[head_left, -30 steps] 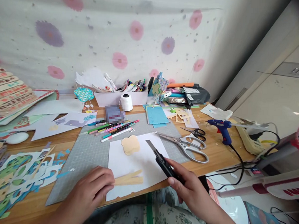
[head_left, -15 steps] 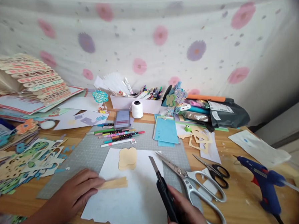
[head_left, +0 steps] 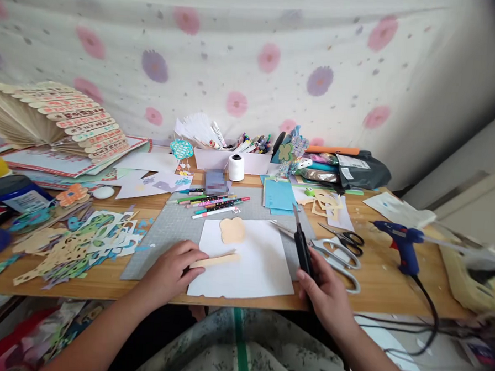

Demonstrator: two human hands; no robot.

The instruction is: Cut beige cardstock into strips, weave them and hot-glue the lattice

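Observation:
My left hand pinches the left end of a tan paper strip, which lies over a white sheet. Behind the strip, a tan scalloped paper shape rests on the same sheet. My right hand is wrapped round a black utility knife, its blade out and pointing up and away. The knife is over the sheet's right edge, and large silver scissors lie partly behind it.
Colored markers and blue paper lie on a grey cutting mat. Paper scraps are heaped at left. Black-handled scissors and a blue glue gun lie at right. A thread spool stands at the back.
The view has pulled back, showing the table's front edge and my lap. My right hand has lifted the knife rightward, off the sheet's middle. My left hand still holds the strip.

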